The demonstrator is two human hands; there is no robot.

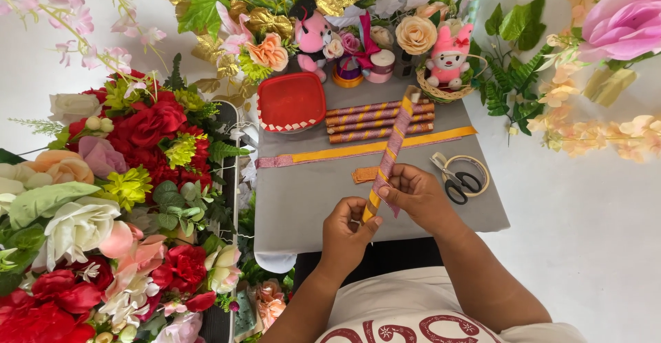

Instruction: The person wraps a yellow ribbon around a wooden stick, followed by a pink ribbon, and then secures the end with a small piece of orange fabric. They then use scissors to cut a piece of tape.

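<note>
Ribbon-wrapping looks to be the step in hand: both hands hold a long stick point(390, 151) bound in pink and yellow ribbon, tilted above the grey table point(310, 198). Left hand point(348, 227) pinches its lower end; right hand point(415, 193) grips just above. Finished wrapped sticks point(379, 121) lie beside a red lid point(291, 101), scissors point(456, 180) nearby. Next likely needs tight, even winding

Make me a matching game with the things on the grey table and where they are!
Things:
1. red lid
2. scissors
3. pink bunny toy
4. striped stick

Places:
A. in a woven basket
B. held in the left hand and right hand
C. far left of the table
D. right edge, by a ring

Pairs: 1-C, 2-D, 3-A, 4-B
</note>
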